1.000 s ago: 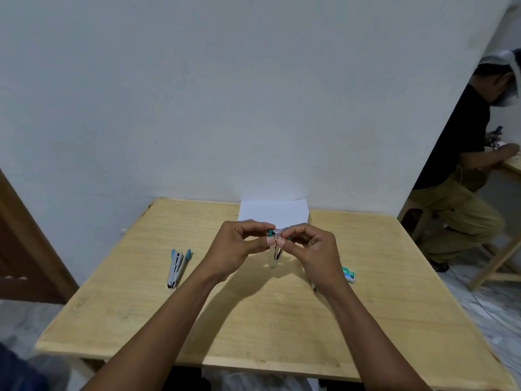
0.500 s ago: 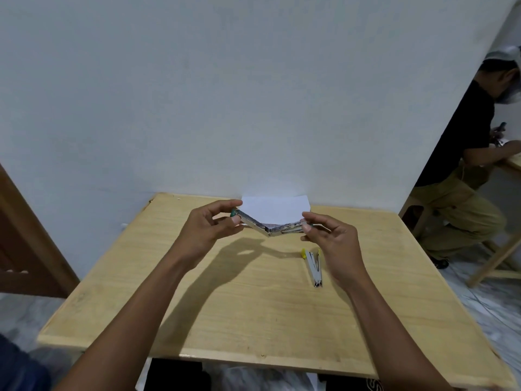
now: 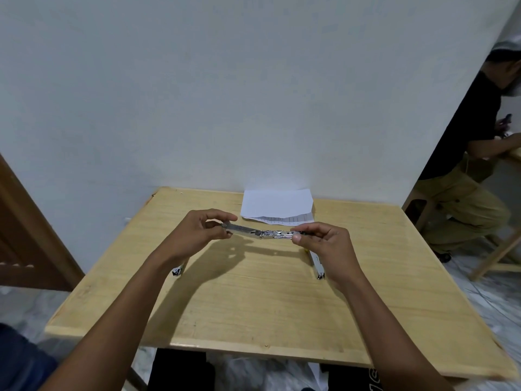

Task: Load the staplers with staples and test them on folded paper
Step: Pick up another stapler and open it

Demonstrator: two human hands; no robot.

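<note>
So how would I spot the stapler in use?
Find the wooden table against the white wall, then the paper at its far edge. Just before it, left hand and right hand pinch the ends of the held stapler. It alone is swung open, off the table; the left stapler and right stapler lie on it.

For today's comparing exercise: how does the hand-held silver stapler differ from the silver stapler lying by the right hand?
The held silver stapler is opened almost flat, pinched by left hand and right hand; the lying silver stapler looks shut, resting on the wooden table. Both are silvery metal.
</note>
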